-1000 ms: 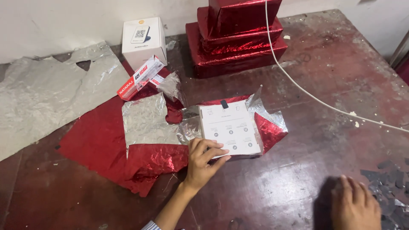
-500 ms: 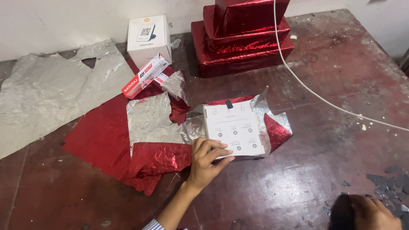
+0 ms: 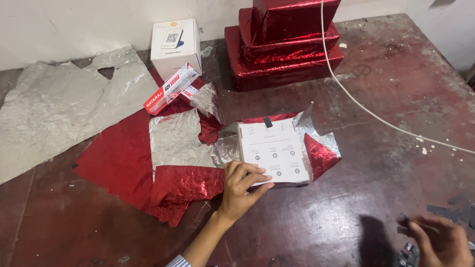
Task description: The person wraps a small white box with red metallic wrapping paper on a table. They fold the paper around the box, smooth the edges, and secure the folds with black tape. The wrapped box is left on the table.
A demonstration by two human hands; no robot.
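A flat white box (image 3: 272, 151) lies on crumpled red wrapping foil (image 3: 123, 158) with a silver underside, in the middle of a worn dark red table (image 3: 346, 198). My left hand (image 3: 242, 188) rests on the box's near left corner, fingers spread over its edge, pressing it down. My right hand (image 3: 440, 240) hovers at the bottom right corner of the view, blurred, fingers apart, beside small grey foil scraps (image 3: 457, 210). Whether it holds a scrap is unclear.
A stack of three red-wrapped boxes (image 3: 284, 44) stands at the back. A white cube box (image 3: 174, 44) and a red-and-white ruler box (image 3: 170, 89) sit at the back left. A silver foil sheet (image 3: 59, 109) lies left. A white cable (image 3: 366, 111) crosses the right side.
My right hand moved right and down among the grey scraps, lifting off the table. The left hand stayed on the white box. The view shifted slightly.
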